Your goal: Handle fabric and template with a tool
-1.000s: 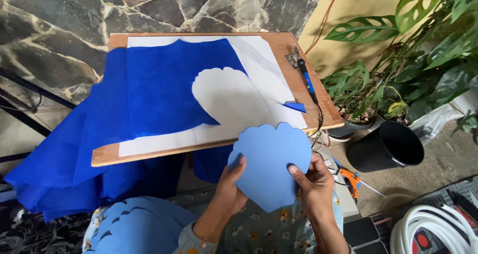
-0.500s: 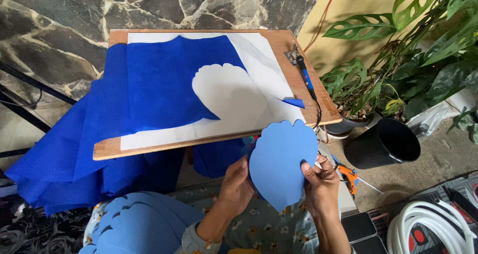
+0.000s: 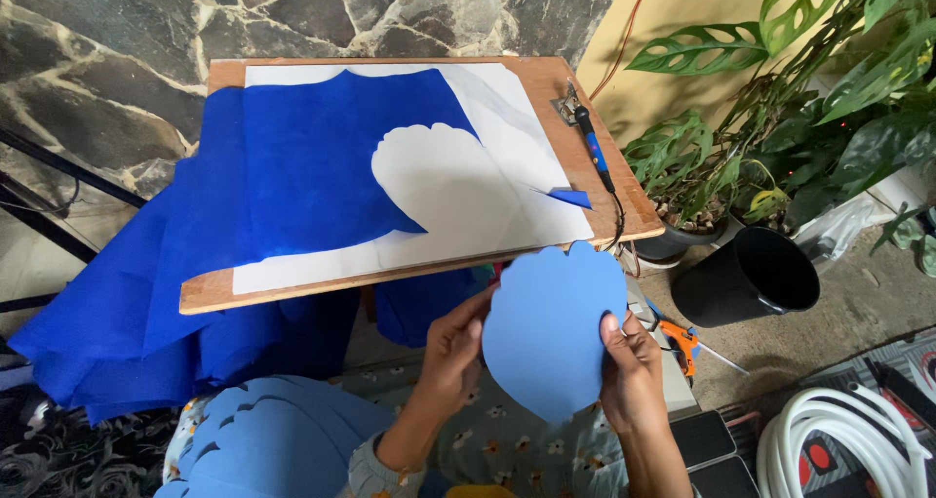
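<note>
A person's left hand and right hand grip opposite edges of a scalloped, shell-shaped piece of blue fabric at lower centre of the frame. Above it, a wooden board carries white paper and a large blue cloth with a shell-shaped hole. A black plastic pot stands at right, below green leafy plants.
</note>
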